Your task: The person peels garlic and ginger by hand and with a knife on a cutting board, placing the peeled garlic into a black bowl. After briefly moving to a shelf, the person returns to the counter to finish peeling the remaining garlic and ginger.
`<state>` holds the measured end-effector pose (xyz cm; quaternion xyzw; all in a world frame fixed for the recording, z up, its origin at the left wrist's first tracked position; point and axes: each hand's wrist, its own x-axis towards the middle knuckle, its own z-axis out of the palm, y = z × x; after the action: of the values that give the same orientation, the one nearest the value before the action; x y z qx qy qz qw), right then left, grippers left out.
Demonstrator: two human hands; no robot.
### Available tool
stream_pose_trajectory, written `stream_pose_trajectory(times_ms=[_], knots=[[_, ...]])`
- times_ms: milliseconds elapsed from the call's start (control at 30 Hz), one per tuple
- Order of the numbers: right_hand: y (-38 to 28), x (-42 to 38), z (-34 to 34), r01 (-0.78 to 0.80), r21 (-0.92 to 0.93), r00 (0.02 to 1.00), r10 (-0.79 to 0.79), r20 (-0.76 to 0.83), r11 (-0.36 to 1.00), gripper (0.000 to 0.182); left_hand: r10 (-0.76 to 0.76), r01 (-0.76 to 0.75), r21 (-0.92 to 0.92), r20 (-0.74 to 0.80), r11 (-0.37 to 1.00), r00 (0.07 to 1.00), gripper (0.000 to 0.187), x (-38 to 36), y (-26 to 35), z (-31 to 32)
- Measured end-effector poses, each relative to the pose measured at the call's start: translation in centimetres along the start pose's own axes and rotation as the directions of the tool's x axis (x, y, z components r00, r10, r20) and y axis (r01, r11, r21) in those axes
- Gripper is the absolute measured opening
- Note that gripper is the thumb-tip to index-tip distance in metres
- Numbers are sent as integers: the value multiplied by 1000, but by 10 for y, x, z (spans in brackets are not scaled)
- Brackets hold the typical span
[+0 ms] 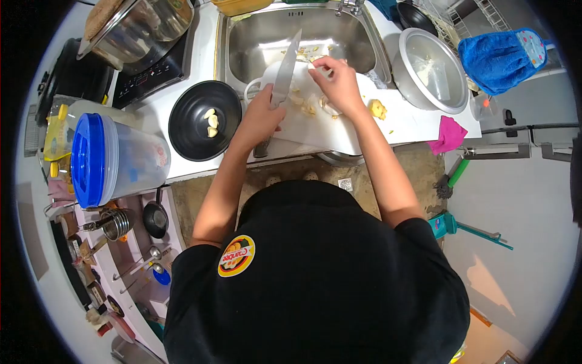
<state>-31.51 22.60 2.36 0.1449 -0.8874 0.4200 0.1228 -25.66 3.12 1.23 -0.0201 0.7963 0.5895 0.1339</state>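
While the blue-lidded container point(106, 159) lies on its side at the far left and the black bowl point(204, 121) holds a few pale peeled pieces, the left hand point(265, 112) sits closed around the handle of the knife point(284, 73), blade pointing up and away toward the sink point(303, 39). That forearm reaches forward, the wrist roughly straight. Right of it, the right hand point(336, 82) hovers over the white cutting board point(327, 124), fingers curled and pinching what looks like a small garlic clove, though it is too small to be sure. Peel scraps litter the board around it. Peeling goes best with the blade held still and angled away from the fingertips, the clove turned against it. Further right sit a loose yellow piece point(377, 109), a metal pot point(429, 70) and a pink cloth point(448, 134)
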Motion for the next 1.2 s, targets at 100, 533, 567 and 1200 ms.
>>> stream_pose_trajectory(times_ms=[100,533,567,1200], knots=[[5,-11,2,-226,689,974,138,182,689,20,-45,64,-277,78,959,996,23,-2,9,-4],[-10,-58,0,-287,958,949,136,285,-10,22,134,-110,-223,94,969,986,31,-9,35,15],[-9,-59,0,-267,964,956,121,266,-9,22,132,-99,-265,109,959,985,32,-11,37,15],[-30,-56,-11,-108,938,991,-33,126,330,12,348,-346,-97,-3,933,938,47,-26,51,20]])
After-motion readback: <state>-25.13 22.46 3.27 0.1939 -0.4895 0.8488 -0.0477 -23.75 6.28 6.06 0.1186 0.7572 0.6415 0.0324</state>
